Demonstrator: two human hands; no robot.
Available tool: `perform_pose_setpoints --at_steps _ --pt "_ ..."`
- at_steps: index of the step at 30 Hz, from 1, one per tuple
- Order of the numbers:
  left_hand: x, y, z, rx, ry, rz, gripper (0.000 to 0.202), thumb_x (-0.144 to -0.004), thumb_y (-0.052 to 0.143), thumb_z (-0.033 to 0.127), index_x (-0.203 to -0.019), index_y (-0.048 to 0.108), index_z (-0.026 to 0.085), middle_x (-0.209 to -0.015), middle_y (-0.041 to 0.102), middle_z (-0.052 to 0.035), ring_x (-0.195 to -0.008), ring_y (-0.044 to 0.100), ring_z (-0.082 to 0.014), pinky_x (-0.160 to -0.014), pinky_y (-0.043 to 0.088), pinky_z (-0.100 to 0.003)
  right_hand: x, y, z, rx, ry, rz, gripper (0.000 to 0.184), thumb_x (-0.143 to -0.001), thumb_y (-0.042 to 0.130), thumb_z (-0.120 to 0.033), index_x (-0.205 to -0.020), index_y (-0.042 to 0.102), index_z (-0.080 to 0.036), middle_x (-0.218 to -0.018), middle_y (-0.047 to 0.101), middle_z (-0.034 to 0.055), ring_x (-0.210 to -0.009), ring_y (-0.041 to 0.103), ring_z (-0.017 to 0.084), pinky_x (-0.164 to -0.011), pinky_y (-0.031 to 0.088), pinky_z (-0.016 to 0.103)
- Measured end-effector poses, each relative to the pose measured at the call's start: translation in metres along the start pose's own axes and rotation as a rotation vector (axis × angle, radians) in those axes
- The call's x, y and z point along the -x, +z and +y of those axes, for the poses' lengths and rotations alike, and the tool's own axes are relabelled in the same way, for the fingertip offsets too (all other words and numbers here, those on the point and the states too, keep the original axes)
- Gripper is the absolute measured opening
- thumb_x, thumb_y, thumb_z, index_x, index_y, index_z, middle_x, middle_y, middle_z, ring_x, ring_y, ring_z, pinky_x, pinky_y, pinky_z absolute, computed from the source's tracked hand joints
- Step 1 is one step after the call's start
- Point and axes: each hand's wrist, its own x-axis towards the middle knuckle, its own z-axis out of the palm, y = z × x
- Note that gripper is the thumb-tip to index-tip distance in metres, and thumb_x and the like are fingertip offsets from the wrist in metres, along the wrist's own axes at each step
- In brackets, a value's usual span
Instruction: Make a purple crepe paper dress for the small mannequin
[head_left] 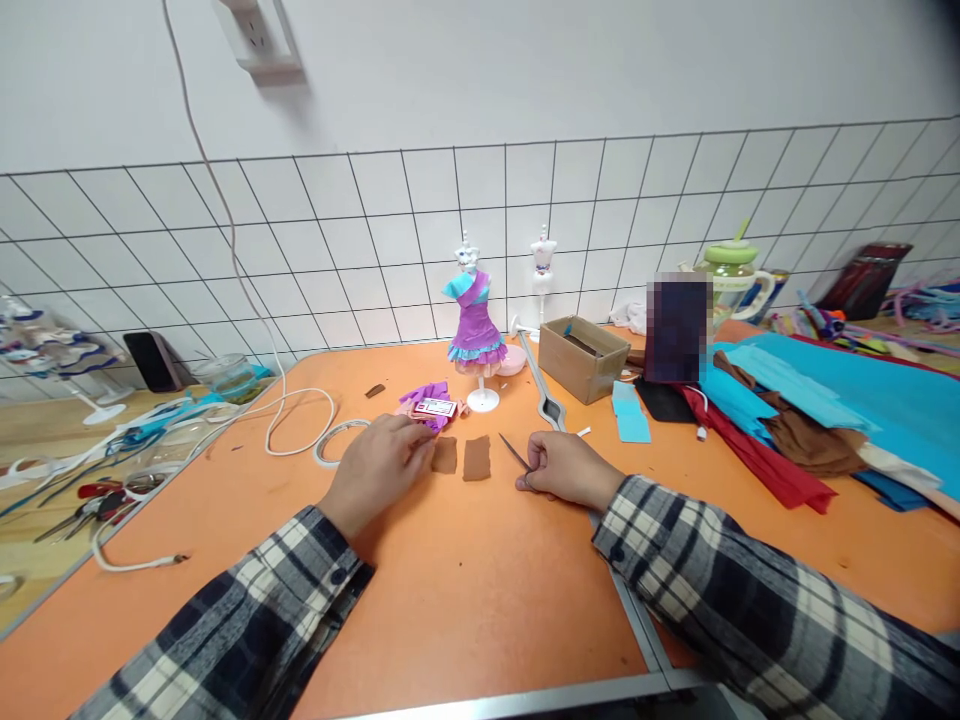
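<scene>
Two small brown rectangles that look like crepe paper lie side by side on the orange table. My left hand (381, 468) is closed at the edge of the left brown piece (446, 456), its fingertips pinching or pressing there. The right brown piece (477, 459) lies flat, touched by neither hand. In my right hand (564, 466) is a pair of scissors (514, 451), with the narrow blades pointing up and left, toward that piece. Behind them stands a small dress form (478, 325) in a purple and blue ruffled dress. Purple scraps (427, 397) lie beyond my left hand.
A tape roll (324, 455) and white cable (306, 450) lie left. Behind stand a bare dress form (543, 262) and a cardboard box (581, 362). Blue strips (631, 412), a blurred dark panel (677, 330), coloured sheets (817, 440) and a green-lidded jug (731, 275) are right.
</scene>
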Motion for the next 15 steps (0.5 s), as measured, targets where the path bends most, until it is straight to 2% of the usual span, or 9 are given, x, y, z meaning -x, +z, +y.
perform_pose_setpoints --at_steps 4,6,9,12,15 --pt "0.004 0.002 0.025 0.148 0.279 -0.154 0.025 -0.094 0.052 0.031 -0.107 0.072 0.025 -0.104 0.070 -0.0072 -0.099 0.061 -0.0240 -0.084 0.047 -0.037 0.004 -0.002 -0.003 -0.107 0.075 -0.089 0.033 -0.067 0.078 -0.019 -0.077 0.047 -0.022 -0.055 0.058 -0.0078 -0.045 0.056 0.010 -0.040 0.037 0.019" --pt "0.006 0.004 0.035 0.164 0.345 -0.209 0.024 -0.095 0.051 0.028 -0.105 0.073 0.026 -0.102 0.071 -0.0065 -0.101 0.060 -0.0240 -0.088 0.046 -0.038 0.006 -0.003 -0.004 -0.136 0.091 -0.104 0.033 -0.068 0.076 -0.017 -0.078 0.045 -0.023 -0.054 0.057 -0.0082 -0.044 0.057 0.011 -0.039 0.038 0.018" --pt "0.007 0.005 0.042 0.174 0.354 -0.251 0.024 -0.096 0.050 0.026 -0.100 0.073 0.026 -0.094 0.072 -0.0057 -0.097 0.061 -0.0236 -0.088 0.045 -0.039 0.007 -0.003 -0.005 -0.152 0.081 -0.115 0.031 -0.068 0.075 -0.013 -0.081 0.049 -0.022 -0.056 0.058 -0.0082 -0.044 0.057 0.010 -0.039 0.040 0.018" --pt "0.010 0.004 0.041 0.178 0.348 -0.245 0.026 -0.094 0.053 0.026 -0.115 0.068 0.028 -0.098 0.071 -0.0054 -0.099 0.060 -0.0246 -0.087 0.046 -0.040 0.005 -0.002 -0.004 -0.133 0.035 -0.071 0.030 -0.068 0.075 -0.015 -0.089 0.055 -0.021 -0.060 0.060 -0.0081 -0.045 0.056 0.009 -0.041 0.039 0.019" --pt "0.010 0.006 0.032 0.146 0.308 -0.165 0.033 -0.094 0.051 0.025 -0.126 0.062 0.026 -0.103 0.071 -0.0069 -0.100 0.060 -0.0251 -0.087 0.046 -0.041 0.001 -0.002 -0.004 -0.074 -0.047 0.025 0.022 -0.067 0.078 -0.019 -0.080 0.060 -0.020 -0.060 0.060 -0.0060 -0.053 0.055 0.010 -0.048 0.037 0.021"
